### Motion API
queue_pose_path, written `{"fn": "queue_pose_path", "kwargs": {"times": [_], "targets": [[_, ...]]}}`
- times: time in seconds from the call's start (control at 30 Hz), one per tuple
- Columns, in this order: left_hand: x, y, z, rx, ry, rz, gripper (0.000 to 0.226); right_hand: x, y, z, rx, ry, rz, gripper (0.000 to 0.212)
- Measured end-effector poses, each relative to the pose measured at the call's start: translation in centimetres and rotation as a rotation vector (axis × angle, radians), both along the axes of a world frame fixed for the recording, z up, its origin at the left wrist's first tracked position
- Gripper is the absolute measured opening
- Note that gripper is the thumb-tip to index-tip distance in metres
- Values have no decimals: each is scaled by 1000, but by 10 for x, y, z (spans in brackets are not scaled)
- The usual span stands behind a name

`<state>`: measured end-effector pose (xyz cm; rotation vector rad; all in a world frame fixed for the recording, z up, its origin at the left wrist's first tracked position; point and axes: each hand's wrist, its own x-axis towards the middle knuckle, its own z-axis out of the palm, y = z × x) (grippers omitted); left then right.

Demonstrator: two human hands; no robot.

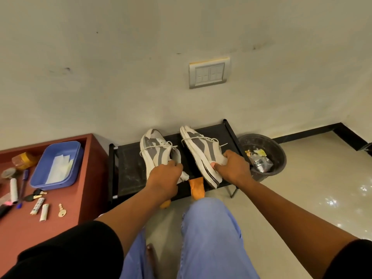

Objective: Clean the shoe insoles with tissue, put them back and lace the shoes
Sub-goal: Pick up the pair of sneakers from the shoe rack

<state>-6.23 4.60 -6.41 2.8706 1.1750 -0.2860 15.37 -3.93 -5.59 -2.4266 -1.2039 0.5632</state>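
Two white and grey sneakers lie on a low black rack (128,168). My left hand (164,176) grips the heel of the left shoe (155,150), with a bit of white material showing under the fingers. My right hand (231,166) grips the heel of the right shoe (201,150), which is tipped on its side with the sole facing left. Loose laces hang across both shoes. An orange insole (197,188) pokes out from the rack's front edge between my hands. White tissue (59,168) lies in a blue tray (42,181) on the red table.
The red table (84,198) at left holds pens, keys, tape and small tubes. A black waste bin (279,158) with rubbish stands right of the rack. My knees in blue trousers fill the foreground. A wall with a switch plate (208,73) is behind.
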Motion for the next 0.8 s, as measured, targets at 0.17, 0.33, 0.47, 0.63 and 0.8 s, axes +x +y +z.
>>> {"fn": "queue_pose_path", "kwargs": {"times": [0.17,0.33,0.47,0.63,0.8], "targets": [[-33,3,-2,-74,-93,79,33,-50,11,15,-4,-144,140,54],[-66,1,-12,-84,-107,161,30,-95,16,9,14,-262,189,28],[-74,-9,-20,-47,-184,246,26,-120,22,5,9,-324,246,22],[-70,-28,-32,67,-279,344,39,-142,26,1,24,-308,322,22],[-66,-35,-32,119,-261,429,48,-149,23,-2,1,-345,434,42]]}}
